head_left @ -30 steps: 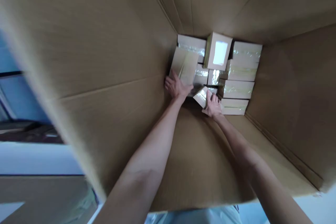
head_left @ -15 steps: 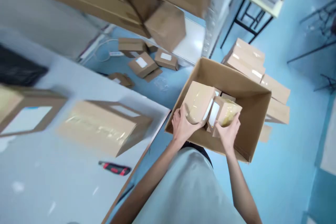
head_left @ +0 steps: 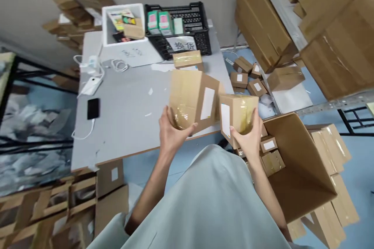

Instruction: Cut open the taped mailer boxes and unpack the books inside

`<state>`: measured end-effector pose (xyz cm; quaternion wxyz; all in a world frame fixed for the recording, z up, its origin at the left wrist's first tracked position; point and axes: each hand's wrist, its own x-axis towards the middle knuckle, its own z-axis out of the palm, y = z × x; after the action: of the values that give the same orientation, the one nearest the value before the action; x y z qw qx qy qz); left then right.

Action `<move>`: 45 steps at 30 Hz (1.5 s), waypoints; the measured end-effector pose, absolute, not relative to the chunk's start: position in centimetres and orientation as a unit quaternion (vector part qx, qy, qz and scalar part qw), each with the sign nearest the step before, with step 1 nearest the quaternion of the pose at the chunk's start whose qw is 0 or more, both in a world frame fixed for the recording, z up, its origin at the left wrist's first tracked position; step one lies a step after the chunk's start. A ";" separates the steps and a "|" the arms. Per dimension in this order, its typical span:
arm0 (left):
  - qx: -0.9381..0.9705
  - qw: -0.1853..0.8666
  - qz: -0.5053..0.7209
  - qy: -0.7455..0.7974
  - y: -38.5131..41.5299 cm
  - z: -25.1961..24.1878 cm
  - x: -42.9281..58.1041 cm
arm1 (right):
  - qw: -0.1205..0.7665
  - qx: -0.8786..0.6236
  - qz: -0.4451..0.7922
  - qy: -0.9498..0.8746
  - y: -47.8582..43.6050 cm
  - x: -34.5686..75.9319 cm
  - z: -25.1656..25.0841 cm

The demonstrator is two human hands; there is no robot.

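A black phone (head_left: 92, 108) lies near the left edge of the grey table (head_left: 125, 101), cabled toward a white charger (head_left: 92, 84). At the far edge stand a white bin (head_left: 124, 27) and a black crate (head_left: 187, 27); a small taped box (head_left: 187, 59) lies just in front of the crate.

The left hand (head_left: 172, 134) is closed around the lower end of the larger carton (head_left: 194, 99), fingers wrapped under its taped face, thumb on the near side. The carton is tilted, held above the near edge of the table, white label facing right.

The right hand (head_left: 248, 136) grips the smaller carton (head_left: 238, 114) from below, fingers up its right side. This carton sits just beside the larger one, apparently touching, label facing left.

To the right, an open shipping box (head_left: 300, 163) on the blue floor holds more small labelled boxes (head_left: 269, 144).
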<state>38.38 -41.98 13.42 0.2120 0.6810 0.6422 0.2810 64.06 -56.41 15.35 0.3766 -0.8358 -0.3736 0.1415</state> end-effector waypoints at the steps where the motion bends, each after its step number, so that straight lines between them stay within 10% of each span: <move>1: 0.653 0.198 0.278 0.677 -41.7 13.2 36.6 | 0.364 -0.824 0.163 -0.403 -54.2 62.9 15.4; 18: 0.523 0.170 0.111 0.828 -36.8 1.6 36.8 | 0.183 -0.756 0.367 -0.511 -36.2 48.2 4.9; 32: 0.916 0.254 0.048 0.307 -48.6 4.6 57.4 | 0.444 -0.816 0.282 -0.240 -59.6 61.0 1.0; 45: 0.904 0.300 -0.299 0.052 -60.5 -18.7 75.3 | 0.370 -0.866 0.256 0.217 -79.3 71.2 -19.0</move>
<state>75.26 -60.47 -18.66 0.3002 0.9044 0.0521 -0.2988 71.17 -79.33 -19.03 0.3697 -0.8664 0.2174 0.2559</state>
